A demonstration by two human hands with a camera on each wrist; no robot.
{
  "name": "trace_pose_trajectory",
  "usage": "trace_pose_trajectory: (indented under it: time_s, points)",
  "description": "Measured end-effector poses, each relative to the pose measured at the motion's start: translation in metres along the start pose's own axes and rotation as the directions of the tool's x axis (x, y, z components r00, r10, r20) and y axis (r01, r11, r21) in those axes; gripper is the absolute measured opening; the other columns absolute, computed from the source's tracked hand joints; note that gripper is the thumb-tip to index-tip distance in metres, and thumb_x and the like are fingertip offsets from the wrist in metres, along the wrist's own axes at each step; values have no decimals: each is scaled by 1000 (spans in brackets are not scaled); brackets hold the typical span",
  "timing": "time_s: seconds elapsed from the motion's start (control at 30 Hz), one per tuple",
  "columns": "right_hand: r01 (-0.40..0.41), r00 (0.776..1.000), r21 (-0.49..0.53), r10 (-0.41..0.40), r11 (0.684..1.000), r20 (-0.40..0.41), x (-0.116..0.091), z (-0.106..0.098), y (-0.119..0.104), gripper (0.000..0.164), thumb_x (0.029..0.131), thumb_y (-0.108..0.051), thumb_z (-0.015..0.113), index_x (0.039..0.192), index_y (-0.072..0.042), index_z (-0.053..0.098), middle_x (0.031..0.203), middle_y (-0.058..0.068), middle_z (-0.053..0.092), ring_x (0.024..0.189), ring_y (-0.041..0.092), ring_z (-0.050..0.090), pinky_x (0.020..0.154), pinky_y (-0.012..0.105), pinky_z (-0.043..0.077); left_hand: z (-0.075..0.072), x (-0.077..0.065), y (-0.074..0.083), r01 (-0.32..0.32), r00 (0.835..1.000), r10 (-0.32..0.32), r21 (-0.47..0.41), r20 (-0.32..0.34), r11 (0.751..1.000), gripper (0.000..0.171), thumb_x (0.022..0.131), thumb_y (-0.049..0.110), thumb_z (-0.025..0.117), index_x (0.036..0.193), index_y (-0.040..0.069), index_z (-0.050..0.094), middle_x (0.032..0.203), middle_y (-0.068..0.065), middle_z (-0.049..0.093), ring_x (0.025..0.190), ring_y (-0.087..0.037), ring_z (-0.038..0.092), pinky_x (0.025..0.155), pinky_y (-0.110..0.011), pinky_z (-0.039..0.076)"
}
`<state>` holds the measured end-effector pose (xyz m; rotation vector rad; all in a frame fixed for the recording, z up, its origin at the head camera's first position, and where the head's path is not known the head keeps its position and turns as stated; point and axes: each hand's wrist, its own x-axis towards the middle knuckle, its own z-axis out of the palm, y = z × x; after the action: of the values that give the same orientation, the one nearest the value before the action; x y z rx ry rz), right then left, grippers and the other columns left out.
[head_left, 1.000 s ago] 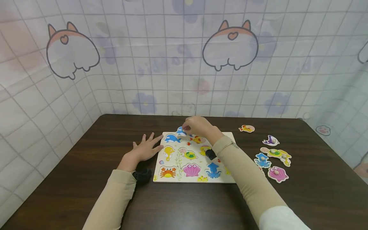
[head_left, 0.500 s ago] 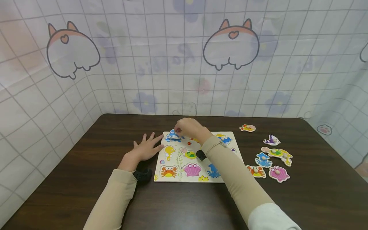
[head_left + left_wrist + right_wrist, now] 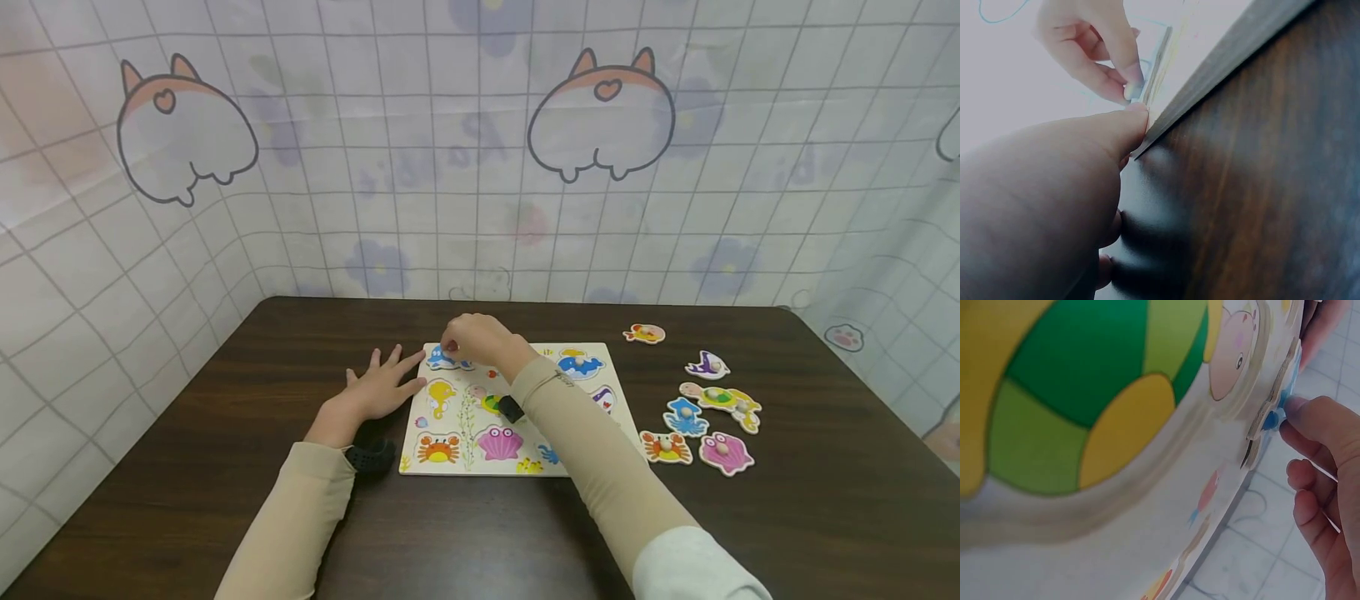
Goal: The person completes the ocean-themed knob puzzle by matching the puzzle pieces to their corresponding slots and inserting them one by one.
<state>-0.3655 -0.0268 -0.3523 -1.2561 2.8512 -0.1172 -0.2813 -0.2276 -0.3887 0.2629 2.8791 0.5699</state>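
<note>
A white wooden puzzle board [image 3: 457, 421] printed with sea animals lies on the dark table. My right hand [image 3: 483, 340] pinches a blue dolphin puzzle piece [image 3: 437, 360] by its knob, over the dolphin picture at the board's far left corner. In the right wrist view, the blue piece [image 3: 1285, 394] lies at the board surface, tilted or seated I cannot tell. My left hand [image 3: 367, 396] rests with spread fingers beside the board's left edge. Its thumb [image 3: 1129, 128] touches that edge in the left wrist view. A whale piece [image 3: 581, 364] sits in the board's far right part.
Right of the board lie several loose knobbed pieces: a crab [image 3: 666, 447], a pink shell [image 3: 726, 454], a blue squid [image 3: 686, 417], a turtle [image 3: 712, 397] touching a yellow piece [image 3: 746, 411], a purple piece [image 3: 707, 366] and a fish [image 3: 644, 334]. A patterned curtain [image 3: 465, 167] hangs behind the table.
My right hand has carried the blue dolphin piece leftwards and down onto the dolphin picture. My left hand has stayed in place at the board's edge.
</note>
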Motion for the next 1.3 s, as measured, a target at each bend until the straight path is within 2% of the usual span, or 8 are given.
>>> trace_pose_trajectory:
  time_s: [0.57, 0.93, 1.3]
  points:
    - [-19, 1000, 49, 18, 999, 7, 0, 1, -2, 21, 101, -19, 69, 119, -12, 78, 114, 1, 74, 101, 16, 68, 93, 29, 54, -1, -1, 2, -2, 1000, 2, -5, 6, 1000, 65, 109, 49, 43, 166, 22, 25, 169, -24, 6, 151, -53, -5, 107, -82, -5]
    - [-38, 999, 45, 36, 998, 33, 0, 0, 0, 21, 101, -20, 70, 119, -11, 78, 114, 1, 74, 104, 16, 68, 94, 29, 54, -1, 0, 2, 1, 1000, -1, -4, 4, 1000, 66, 109, 50, 43, 166, 23, 24, 169, -23, 6, 151, -53, -6, 107, -82, -6]
    - [-77, 996, 134, 70, 988, 53, -1, -8, 0, 21, 100, -17, 71, 119, -11, 78, 117, 3, 74, 107, 17, 68, 96, 32, 53, -1, -1, 0, 10, 1000, -10, -4, 2, 1000, 65, 109, 49, 43, 166, 22, 24, 169, -23, 7, 151, -53, -5, 107, -82, -5]
